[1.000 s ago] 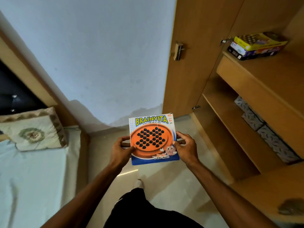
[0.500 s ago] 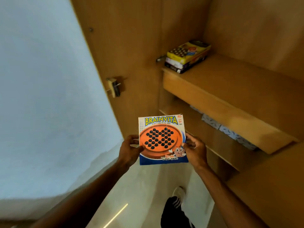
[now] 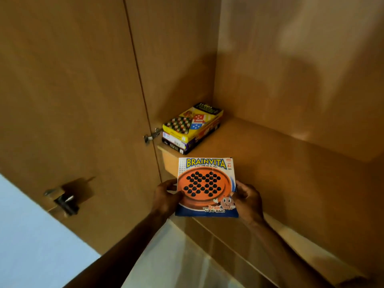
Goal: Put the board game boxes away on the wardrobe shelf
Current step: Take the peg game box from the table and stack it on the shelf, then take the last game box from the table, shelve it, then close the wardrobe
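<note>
Before the open wooden wardrobe, a flat square cardboard game box printed with an orange peg board and the word BRAINVITA (image 3: 206, 187) is held face up, level, just in front of the light wooden wardrobe shelf (image 3: 270, 163). Its far edge is seen against the shelf's front lip. The box is gripped at both side edges. The left hand (image 3: 166, 197) is curled round the left edge with the thumb laid on the lid, and the right hand (image 3: 248, 201) pinches the right edge, its fingers hidden beneath.

A stack of game boxes topped by a yellow one (image 3: 192, 127) lies at the shelf's left end, apart from the held box. Placement is judged best done by keeping the box level, lifting it clear of the lip, and lowering it squarely onto the yellow lid. The metal door hinge (image 3: 151, 135) on the left should be avoided.
</note>
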### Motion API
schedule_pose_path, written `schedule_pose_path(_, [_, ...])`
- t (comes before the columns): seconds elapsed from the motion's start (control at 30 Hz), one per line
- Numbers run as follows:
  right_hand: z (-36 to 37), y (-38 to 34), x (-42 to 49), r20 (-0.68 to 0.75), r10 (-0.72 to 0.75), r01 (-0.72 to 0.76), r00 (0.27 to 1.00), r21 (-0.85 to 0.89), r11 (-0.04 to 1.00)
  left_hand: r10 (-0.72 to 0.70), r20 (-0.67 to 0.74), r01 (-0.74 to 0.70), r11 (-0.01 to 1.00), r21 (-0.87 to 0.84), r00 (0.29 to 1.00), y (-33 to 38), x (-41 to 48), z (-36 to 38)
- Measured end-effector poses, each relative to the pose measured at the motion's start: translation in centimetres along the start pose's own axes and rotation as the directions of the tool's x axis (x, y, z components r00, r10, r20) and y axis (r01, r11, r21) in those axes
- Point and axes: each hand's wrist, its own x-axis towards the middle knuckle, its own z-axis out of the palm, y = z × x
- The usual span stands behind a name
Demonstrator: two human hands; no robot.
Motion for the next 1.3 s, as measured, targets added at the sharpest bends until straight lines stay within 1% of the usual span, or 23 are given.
schedule_pose_path(0.13, [0.9,-2.6,6.2,0.000,-0.033,0.033,0.999,0.011,0.999,0.068,-0.024,-0.067,0.997,0.022,0.997,2.9,6.4,0.9])
schedule_pose_path(0.27, [2.5,-5.2,13.4,0.012,-0.101,0.101,0.995,0.006,0.995,0.189,-0.047,-0.187,0.982,0.038,0.981,6.1,13.8,1.5])
schedule_pose_path(0.4, [4.3,-7.7,18.8,0.010,-0.113,0.113,0.994,0.041,0.993,0.242,0.005,-0.241,0.964,0.113,0.970,8.1,21.5,1.9])
schedule_pose_path(0.47, [4.8,-8.5,20.6,0.003,-0.111,0.110,0.994,0.059,0.992,0.247,0.075,-0.255,0.958,0.131,0.966,8.9,24.4,2.1])
schedule_pose_path(0.53, [5.3,-9.3,22.4,0.015,-0.105,0.103,0.994,0.106,0.989,0.222,0.211,-0.250,0.961,0.118,0.952,10.2,26.8,2.3])
schedule_pose_path(0.6, [5.9,-9.5,24.1,0.045,-0.106,0.101,0.993,0.106,0.989,0.201,0.379,-0.247,0.966,0.075,0.903,11.4,28.2,2.2])
schedule_pose_path(0.63, [6.1,-9.6,24.5,0.050,-0.119,0.115,0.992,0.072,0.991,0.227,0.434,-0.280,0.958,0.062,0.872,11.9,28.8,2.0])
schedule_pose_path(0.67, [6.3,-9.5,25.0,0.048,-0.144,0.142,0.988,0.034,0.989,0.264,0.460,-0.314,0.949,0.033,0.848,11.8,29.9,1.9])
schedule_pose_path(0.7, [6.6,-9.5,25.4,0.044,-0.180,0.181,0.983,-0.002,0.984,0.314,0.441,-0.370,0.928,0.043,0.841,11.5,31.3,1.8])
schedule_pose_path(0.73, [6.8,-9.5,25.5,0.045,-0.229,0.231,0.972,-0.039,0.972,0.344,0.397,-0.403,0.912,0.072,0.851,11.2,32.1,1.5])
schedule_pose_path(0.8, [7.1,-9.4,26.3,0.085,-0.321,0.329,0.943,-0.115,0.937,0.496,0.304,-0.572,0.779,0.258,0.813,10.5,33.6,1.0])
schedule_pose_path(0.87, [7.6,-9.6,27.0,0.199,-0.353,0.391,0.914,-0.199,0.899,0.568,0.232,-0.608,0.669,0.428,0.789,9.7,34.4,0.7])
schedule_pose_path(0.9, [7.9,-9.8,27.2,0.262,-0.349,0.411,0.900,-0.240,0.879,0.567,0.202,-0.586,0.653,0.479,0.798,9.2,34.7,0.6])
schedule_pose_path(0.97, [8.4,-10.5,27.4,0.361,-0.316,0.432,0.877,-0.308,0.847,0.553,0.173,-0.560,0.673,0.484,0.815,9.4,34.3,0.9])
schedule_pose_path(1.03, [8.8,-11.2,27.6,0.423,-0.299,0.456,0.855,-0.338,0.823,0.538,0.175,-0.546,0.677,0.494,0.825,9.3,34.3,1.4])
schedule_pose_path(1.1, [8.8,-11.7,27.7,0.458,-0.279,0.460,0.844,-0.351,0.816,0.491,0.193,-0.516,0.696,0.499,0.849,9.2,34.2,1.7])
schedule_pose_path(1.2, [8.4,-12.1,27.9,0.499,-0.240,0.447,0.833,-0.351,0.823,0.415,0.181,-0.451,0.780,0.434,0.892,9.3,34.2,2.1])
schedule_pose_path(1.3, [7.8,-11.7,28.0,0.542,-0.204,0.431,0.815,-0.334,0.838,0.365,0.129,-0.385,0.830,0.404,0.922,10.3,32.8,2.3])
